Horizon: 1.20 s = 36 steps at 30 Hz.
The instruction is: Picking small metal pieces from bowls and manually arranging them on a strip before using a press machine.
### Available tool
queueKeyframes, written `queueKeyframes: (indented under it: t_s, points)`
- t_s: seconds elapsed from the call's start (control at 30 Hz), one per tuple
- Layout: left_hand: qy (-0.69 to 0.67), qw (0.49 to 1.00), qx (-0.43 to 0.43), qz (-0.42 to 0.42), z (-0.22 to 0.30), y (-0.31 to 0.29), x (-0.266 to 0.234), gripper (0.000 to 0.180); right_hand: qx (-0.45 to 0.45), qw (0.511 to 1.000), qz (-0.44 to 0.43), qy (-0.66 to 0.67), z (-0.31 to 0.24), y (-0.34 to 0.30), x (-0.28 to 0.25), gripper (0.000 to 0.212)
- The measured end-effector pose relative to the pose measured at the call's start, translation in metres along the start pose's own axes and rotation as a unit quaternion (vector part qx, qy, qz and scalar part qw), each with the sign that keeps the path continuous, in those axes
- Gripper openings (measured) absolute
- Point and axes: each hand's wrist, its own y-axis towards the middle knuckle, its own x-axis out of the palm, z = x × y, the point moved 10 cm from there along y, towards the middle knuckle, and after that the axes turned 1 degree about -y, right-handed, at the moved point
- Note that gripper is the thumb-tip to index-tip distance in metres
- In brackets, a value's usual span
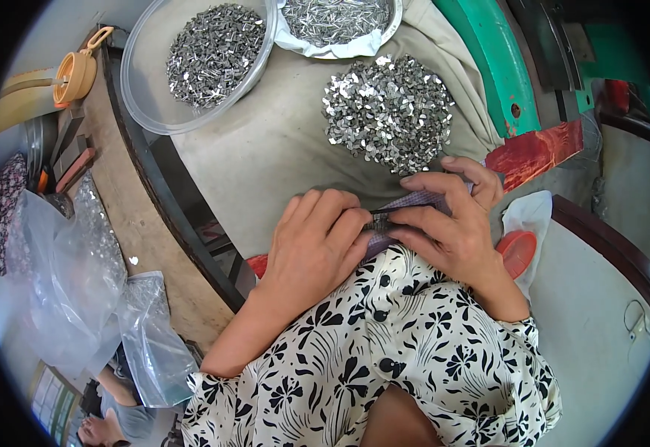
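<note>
Close together in front of my shirt, my left hand [314,238] and my right hand [455,223] pinch a small dark piece [377,223] between thumbs and forefingers. Its kind is too small and too covered to make out. The other fingers of my left hand are curled, while those of my right hand are bent and raised. Just beyond my right fingers, a heap of small, flat, silvery metal pieces [388,112] rests on a beige cloth [258,171] over my lap. A purplish checked cloth [414,200] shows under my fingers.
At the far side stand a clear plastic tub [137,89] of small metal parts and a lined bowl [394,22] of thin metal pins. A green machine frame [500,67] rises at far right, near a red lid [516,253]. Plastic bags [71,276] lie left; another person [120,421] is lower left.
</note>
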Motion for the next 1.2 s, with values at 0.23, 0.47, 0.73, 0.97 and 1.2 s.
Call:
queueKeyframes:
  t_s: [0.23, 0.47, 0.73, 0.97, 1.2]
  points:
    - [0.014, 1.000, 0.018, 0.006, 0.001, -0.001, 0.003, 0.019, -0.006, 1.000, -0.001, -0.012, -0.003, 0.000, -0.002, 0.022]
    - [0.011, 1.000, 0.001, 0.005, 0.002, 0.000, 0.001, 0.022, -0.028, 0.998, 0.017, -0.061, -0.011, -0.003, 0.003, 0.019]
    - [0.027, 0.999, 0.032, 0.001, 0.007, 0.000, 0.009, 0.021, -0.032, 0.993, 0.024, -0.115, -0.010, -0.008, -0.004, 0.018]
    - [0.033, 0.998, 0.058, 0.011, 0.010, 0.001, 0.011, 0.017, 0.014, 0.998, 0.020, -0.065, 0.005, -0.009, -0.014, 0.018]
    - [-0.026, 1.000, -0.003, 0.008, 0.000, -0.002, 0.005, 0.029, -0.035, 0.996, 0.018, -0.083, -0.011, -0.004, -0.003, 0.015]
